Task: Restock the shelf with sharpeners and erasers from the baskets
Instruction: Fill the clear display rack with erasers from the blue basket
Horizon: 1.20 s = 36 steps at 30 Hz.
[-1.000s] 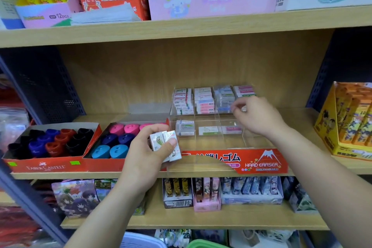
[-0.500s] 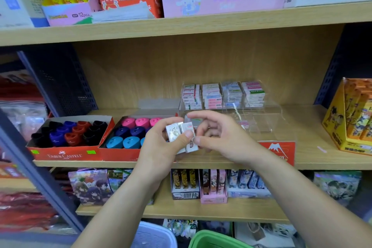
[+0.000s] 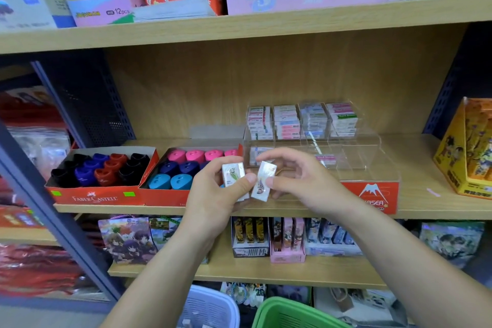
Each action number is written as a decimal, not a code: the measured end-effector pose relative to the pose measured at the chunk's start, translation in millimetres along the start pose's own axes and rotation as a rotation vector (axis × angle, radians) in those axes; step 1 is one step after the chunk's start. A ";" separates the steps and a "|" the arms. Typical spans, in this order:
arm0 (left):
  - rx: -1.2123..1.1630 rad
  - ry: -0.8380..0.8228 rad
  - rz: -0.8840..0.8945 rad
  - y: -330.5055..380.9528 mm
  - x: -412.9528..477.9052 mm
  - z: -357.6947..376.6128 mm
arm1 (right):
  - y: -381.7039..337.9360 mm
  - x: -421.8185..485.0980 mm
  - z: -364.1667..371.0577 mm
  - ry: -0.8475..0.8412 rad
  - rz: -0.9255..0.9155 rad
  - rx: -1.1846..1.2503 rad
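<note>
Eraser hand-off, just in front of the clear display tray (image 3: 370, 196). The left hand (image 3: 213, 194) grips the eraser stack (image 3: 233, 174); the right hand (image 3: 300, 181) pinches a single eraser (image 3: 263, 181). Peel it free squarely, then seat it flat in a sparse compartment.

- Two shiny white-wrapped erasers stand upright, slightly tilted, side by side in front of the shelf (image 3: 426, 212). The left eraser (image 3: 233, 174) is gripped by the left hand (image 3: 213, 200), and the right eraser (image 3: 263, 181) is pinched by the right hand (image 3: 300, 184).
- Stacked erasers (image 3: 286, 122) fill the back row of a clear display case (image 3: 372, 168).
- Black, blue and red sharpeners (image 3: 101, 169) sit in one red box, and pink, navy and light-blue sharpeners (image 3: 183, 168) in the next.
- A green basket (image 3: 290, 311) and a pale basket (image 3: 210, 306) sit below.
</note>
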<state>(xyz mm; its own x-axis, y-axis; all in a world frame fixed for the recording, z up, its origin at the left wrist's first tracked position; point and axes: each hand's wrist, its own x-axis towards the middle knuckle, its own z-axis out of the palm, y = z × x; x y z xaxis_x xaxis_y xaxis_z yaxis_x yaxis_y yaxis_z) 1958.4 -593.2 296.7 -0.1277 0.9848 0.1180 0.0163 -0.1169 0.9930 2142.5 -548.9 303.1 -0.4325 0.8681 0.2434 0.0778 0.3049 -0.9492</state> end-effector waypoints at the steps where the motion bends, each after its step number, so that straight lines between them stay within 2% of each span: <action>1: 0.000 0.001 -0.007 -1.7 0.3 -1.8 | 0.3 -2.0 -3.6 0.013 0.013 0.001; 4: 0.001 -0.024 -0.021 -2.0 1.8 -3.6 | 3.5 -8.7 -28.0 0.113 0.048 -0.017; 8: 0.027 -0.076 -0.013 -1.5 6.0 6.9 | -0.6 -14.2 -82.4 0.417 0.040 -0.110; 10: 0.053 -0.098 0.002 -2.3 8.8 15.6 | -1.1 -12.4 -113.1 0.585 0.018 -0.274; 12: 0.086 -0.120 0.019 -2.9 11.4 24.2 | 2.2 -7.5 -139.3 0.692 0.006 -0.549; 15: 0.112 -0.148 0.042 -3.5 13.9 35.3 | 10.4 2.4 -159.4 0.643 0.035 -0.837; 20: 0.140 -0.186 0.048 -2.1 15.5 45.9 | 27.1 23.8 -170.2 0.495 0.117 -0.903; 25: 0.108 -0.147 -0.006 1.3 18.1 49.6 | 30.5 32.8 -174.4 0.342 0.226 -1.206; 27: 0.093 -0.134 -0.025 3.2 18.6 51.3 | 28.9 30.9 -173.6 0.332 0.233 -1.264; 30: 0.091 -0.138 -0.040 4.4 18.5 54.5 | 22.3 17.3 -165.9 0.447 0.163 -1.240; 32: 0.084 -0.143 -0.048 4.2 18.4 57.2 | 14.4 5.9 -150.7 0.518 0.039 -1.087; 34: 0.077 -0.151 -0.054 3.9 17.3 60.0 | 3.2 -3.9 -124.5 0.436 -0.029 -0.720; 36: 0.069 -0.159 -0.050 3.1 14.4 61.5 | -7.9 -12.8 -94.9 0.247 -0.012 -0.381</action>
<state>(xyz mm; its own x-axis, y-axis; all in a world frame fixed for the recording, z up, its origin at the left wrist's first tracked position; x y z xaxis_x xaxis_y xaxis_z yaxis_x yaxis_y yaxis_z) 2017.6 -571.5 301.3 0.0278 0.9978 0.0610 0.0823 -0.0631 0.9946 2232.7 -525.3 326.3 -0.2114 0.9168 0.3386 0.4193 0.3981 -0.8159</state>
